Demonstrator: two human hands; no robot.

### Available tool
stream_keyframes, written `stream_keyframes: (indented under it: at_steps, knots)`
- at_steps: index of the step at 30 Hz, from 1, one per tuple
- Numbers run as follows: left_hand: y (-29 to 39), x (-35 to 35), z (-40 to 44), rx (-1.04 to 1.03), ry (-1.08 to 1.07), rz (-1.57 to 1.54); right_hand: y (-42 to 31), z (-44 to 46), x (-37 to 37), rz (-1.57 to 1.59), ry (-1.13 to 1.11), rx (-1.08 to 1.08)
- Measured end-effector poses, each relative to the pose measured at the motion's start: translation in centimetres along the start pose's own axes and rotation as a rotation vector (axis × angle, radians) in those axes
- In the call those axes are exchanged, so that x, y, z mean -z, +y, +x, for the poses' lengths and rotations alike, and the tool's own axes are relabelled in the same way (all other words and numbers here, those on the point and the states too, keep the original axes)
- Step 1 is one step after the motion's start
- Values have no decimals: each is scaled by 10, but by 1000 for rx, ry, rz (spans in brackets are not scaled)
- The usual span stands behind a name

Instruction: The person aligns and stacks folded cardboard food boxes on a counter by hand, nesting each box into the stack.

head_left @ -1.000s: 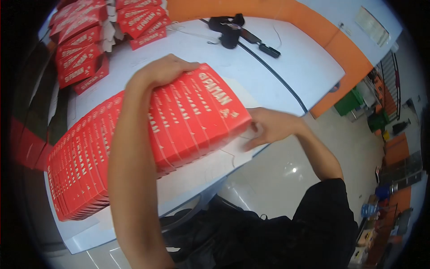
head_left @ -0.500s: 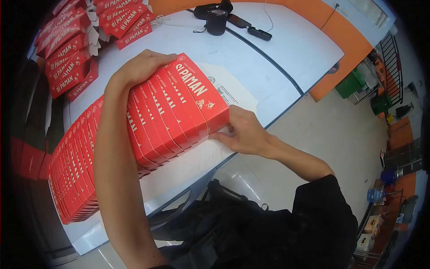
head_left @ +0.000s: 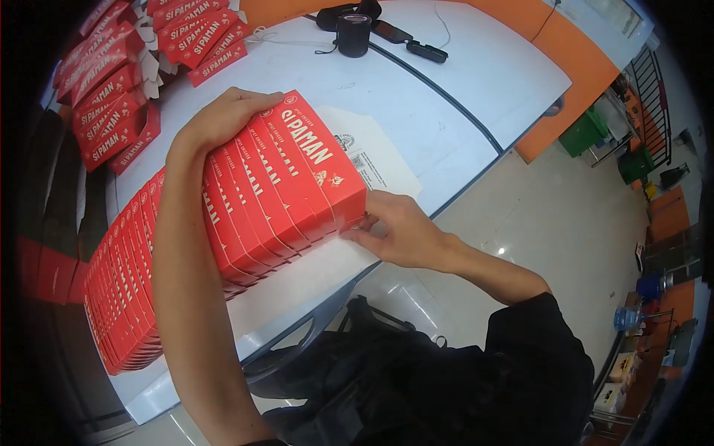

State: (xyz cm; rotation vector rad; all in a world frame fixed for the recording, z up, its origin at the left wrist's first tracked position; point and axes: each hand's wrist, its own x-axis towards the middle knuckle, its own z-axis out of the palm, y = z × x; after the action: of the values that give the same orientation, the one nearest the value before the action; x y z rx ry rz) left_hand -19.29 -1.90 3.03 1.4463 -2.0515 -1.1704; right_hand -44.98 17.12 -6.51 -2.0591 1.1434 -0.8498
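Note:
A long row of red "SI PAMAN" cardboard boxes (head_left: pixel 253 201) stands packed side by side along the table edge. My left arm reaches across the row, and my left hand (head_left: pixel 227 119) is curled over its far side near the right-hand end. At the near lower corner of the end box (head_left: pixel 320 149), my right hand (head_left: pixel 398 229) has its thumb and fingers closed around the edge; the fingertips are partly hidden. A white cardboard piece (head_left: pixel 375 160) with black print lies flat just beyond the end box.
Piles of more red boxes (head_left: pixel 111 119) lean at the back left of the white table (head_left: pixel 461 63). A black cylinder (head_left: pixel 352 36), a dark case (head_left: pixel 427 51) and cables lie at the back. An orange partition (head_left: pixel 550 104) borders the table.
The row of boxes and both hands appear slightly further left in view. More of the white printed piece shows beyond the end box. Both hands keep their hold.

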Motion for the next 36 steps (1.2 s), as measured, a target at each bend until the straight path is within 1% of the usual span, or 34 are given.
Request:
stream_keyframes:
  at_steps: [2, 5, 8, 11, 14, 17, 20, 21, 24, 25, 28, 29, 32, 35, 36]
  knots:
    - [-6, 1, 5, -21, 17, 13, 5, -2, -2, -22, 14, 9]
    - [7, 1, -5, 41, -16, 28, 13, -2, -9, -38, 85, 68]
    - [7, -5, -7, -1, 47, -14, 15, 0, -12, -34, 80, 74]
    - [-4, -1, 2, -67, 22, 21, 19, 1, -15, -39, 147, 164]
    - [-4, -2, 1, -40, 40, 14, 19, 3, -12, -71, 110, 259]
    - [1, -1, -2, 3, -25, -10, 18, 6, -10, -52, 68, 258]
    - [0, -15, -7, -267, 152, 220, 23, 9, -6, -80, 4, 259]
    - [3, -13, -11, -343, 188, 344, 22, 10, -4, -75, -8, 239]
    - [21, -15, -17, -371, 96, 71, 16, 8, -3, -31, -32, 193]
    - [24, -20, -13, -419, 95, 3, 16, 7, -4, -6, -27, 183]
    - [34, -14, -11, -290, -47, 239, -1, 5, -2, 159, -38, 90]
    - [13, -22, 5, -377, 55, 154, -8, 3, -1, 227, -49, 48]
    - [27, -22, -1, -229, 10, 161, -19, 3, -35, 491, 152, 127]
    - [34, -25, -8, -233, 97, 208, -25, 6, -52, 487, 251, 100]
    - [34, -23, -7, -206, 91, 208, -23, 8, -54, 511, 229, 69]
